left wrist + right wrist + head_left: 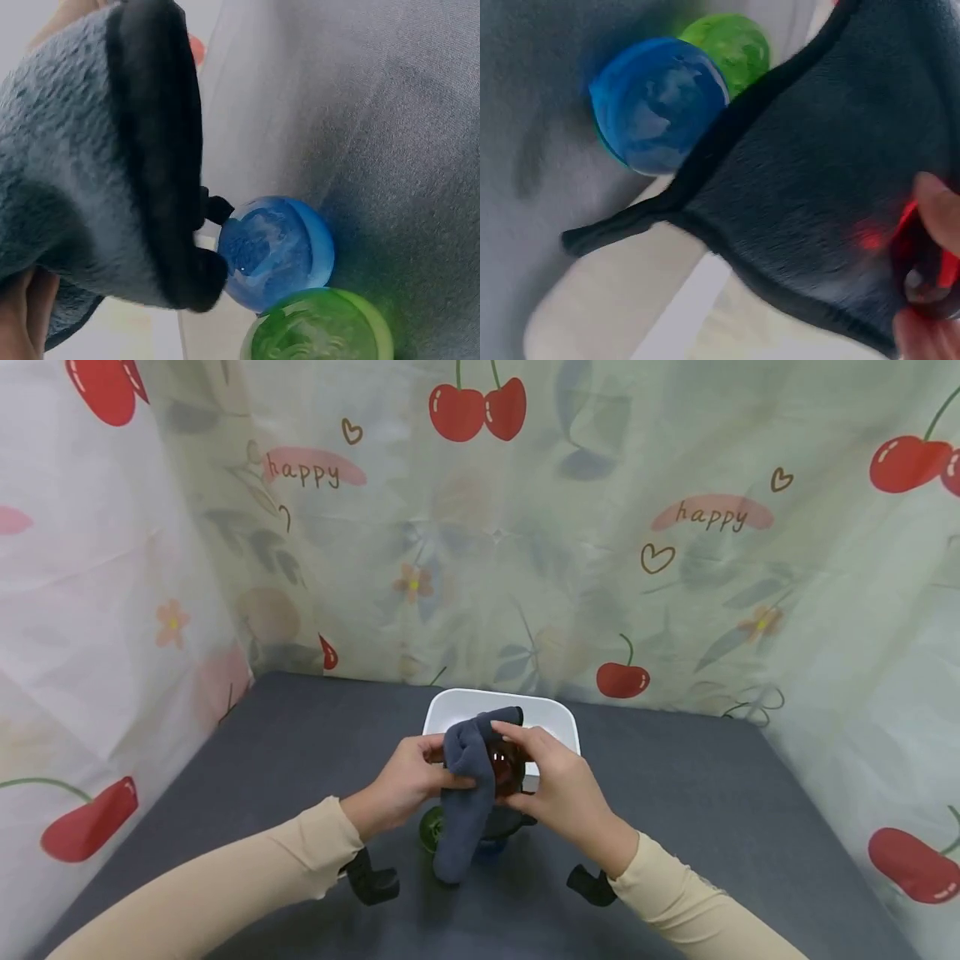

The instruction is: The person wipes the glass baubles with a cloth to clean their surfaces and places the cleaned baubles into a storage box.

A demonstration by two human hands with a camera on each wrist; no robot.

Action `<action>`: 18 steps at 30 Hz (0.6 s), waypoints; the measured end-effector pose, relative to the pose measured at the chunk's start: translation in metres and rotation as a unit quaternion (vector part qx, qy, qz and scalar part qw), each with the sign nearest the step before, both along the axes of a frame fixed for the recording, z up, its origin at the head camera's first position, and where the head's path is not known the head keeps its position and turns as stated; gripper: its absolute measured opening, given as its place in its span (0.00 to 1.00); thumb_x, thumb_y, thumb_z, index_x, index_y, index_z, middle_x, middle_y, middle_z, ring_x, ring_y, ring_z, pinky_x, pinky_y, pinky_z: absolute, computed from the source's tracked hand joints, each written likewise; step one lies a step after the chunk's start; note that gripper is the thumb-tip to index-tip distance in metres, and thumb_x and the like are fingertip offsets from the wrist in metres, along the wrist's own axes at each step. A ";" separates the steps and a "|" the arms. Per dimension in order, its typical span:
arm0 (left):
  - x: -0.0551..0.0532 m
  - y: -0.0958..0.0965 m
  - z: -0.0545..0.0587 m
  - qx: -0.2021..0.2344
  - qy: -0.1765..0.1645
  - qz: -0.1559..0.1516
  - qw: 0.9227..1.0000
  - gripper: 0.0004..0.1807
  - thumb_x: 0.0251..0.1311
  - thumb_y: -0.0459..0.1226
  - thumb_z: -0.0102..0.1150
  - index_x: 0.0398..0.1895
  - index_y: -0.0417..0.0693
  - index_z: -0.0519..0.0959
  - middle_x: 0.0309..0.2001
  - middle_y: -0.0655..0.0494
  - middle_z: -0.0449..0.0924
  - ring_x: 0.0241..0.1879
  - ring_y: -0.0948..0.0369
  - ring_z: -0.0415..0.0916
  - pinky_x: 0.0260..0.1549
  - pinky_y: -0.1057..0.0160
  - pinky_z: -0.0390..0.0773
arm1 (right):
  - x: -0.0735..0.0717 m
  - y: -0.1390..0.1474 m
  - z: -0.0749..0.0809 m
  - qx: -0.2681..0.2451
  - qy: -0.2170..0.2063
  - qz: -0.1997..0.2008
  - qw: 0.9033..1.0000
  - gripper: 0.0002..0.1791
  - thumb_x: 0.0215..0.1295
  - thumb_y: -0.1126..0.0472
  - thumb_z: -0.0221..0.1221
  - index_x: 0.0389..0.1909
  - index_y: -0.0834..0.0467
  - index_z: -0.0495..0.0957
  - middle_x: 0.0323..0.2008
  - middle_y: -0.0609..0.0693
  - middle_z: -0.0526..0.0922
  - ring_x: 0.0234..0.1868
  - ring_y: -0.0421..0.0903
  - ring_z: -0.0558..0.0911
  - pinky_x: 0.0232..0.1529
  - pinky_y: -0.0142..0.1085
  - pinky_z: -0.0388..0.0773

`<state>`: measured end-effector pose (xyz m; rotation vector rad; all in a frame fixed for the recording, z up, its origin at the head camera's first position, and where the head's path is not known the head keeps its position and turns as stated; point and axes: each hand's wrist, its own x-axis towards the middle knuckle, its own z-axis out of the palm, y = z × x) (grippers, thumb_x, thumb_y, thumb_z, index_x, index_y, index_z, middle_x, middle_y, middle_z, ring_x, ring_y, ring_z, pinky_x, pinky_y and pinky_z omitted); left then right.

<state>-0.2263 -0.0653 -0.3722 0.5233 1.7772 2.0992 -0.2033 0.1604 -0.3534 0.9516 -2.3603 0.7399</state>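
Observation:
A dark grey cloth [465, 810] with black edging hangs from my left hand [408, 777], which pinches it between thumb and fingers. My right hand [558, 781] holds a dark red see-through round object [508, 768] between thumb and fingers. The cloth lies against that object's left side. Below the hands, a green see-through round object [319, 330] and a blue one [274, 247] stand side by side on the table. In the head view the cloth hides part of both. Whether these round things are cups or balls I cannot tell.
A white tray [562, 720] stands just behind the hands. The table is covered with dark grey cloth [315, 735]. Printed curtains [480, 568] enclose the back and sides. Black wrist mounts [371, 881] stick out under both forearms.

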 end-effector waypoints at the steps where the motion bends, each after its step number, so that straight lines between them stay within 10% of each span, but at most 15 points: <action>1: 0.000 -0.001 -0.001 -0.003 0.000 0.009 1.000 0.25 0.54 0.27 0.65 0.57 0.30 0.75 0.42 0.53 0.84 0.40 0.59 0.83 0.39 0.59 0.83 | 0.000 0.000 -0.001 -0.018 -0.026 0.010 0.999 0.46 0.37 0.64 0.79 0.62 0.54 0.71 0.49 0.50 0.79 0.47 0.45 0.81 0.47 0.32 0.81; 9: 0.000 -0.001 0.004 0.026 -0.025 -0.008 0.999 0.19 0.57 0.25 0.59 0.54 0.34 0.75 0.40 0.58 0.81 0.33 0.64 0.79 0.38 0.64 0.81 | -0.002 0.000 -0.005 -0.237 -0.241 0.118 0.934 0.38 0.45 0.73 0.73 0.60 0.57 0.71 0.57 0.53 0.72 0.53 0.42 0.80 0.52 0.37 0.80; 14: -0.001 -0.001 0.005 0.017 -0.014 -0.008 1.000 0.21 0.55 0.26 0.61 0.55 0.32 0.75 0.43 0.56 0.83 0.41 0.60 0.82 0.40 0.60 0.83 | 0.001 -0.004 0.002 -0.090 -0.080 0.031 0.992 0.38 0.38 0.64 0.78 0.55 0.56 0.75 0.51 0.49 0.75 0.53 0.42 0.78 0.52 0.35 0.79; 18: -0.001 -0.001 0.005 -0.007 0.012 0.017 1.000 0.22 0.53 0.27 0.66 0.53 0.31 0.77 0.42 0.55 0.84 0.39 0.58 0.83 0.38 0.57 0.84 | 0.004 -0.004 0.007 0.028 0.037 -0.016 0.999 0.37 0.37 0.60 0.79 0.54 0.54 0.77 0.46 0.49 0.76 0.43 0.44 0.81 0.42 0.33 0.82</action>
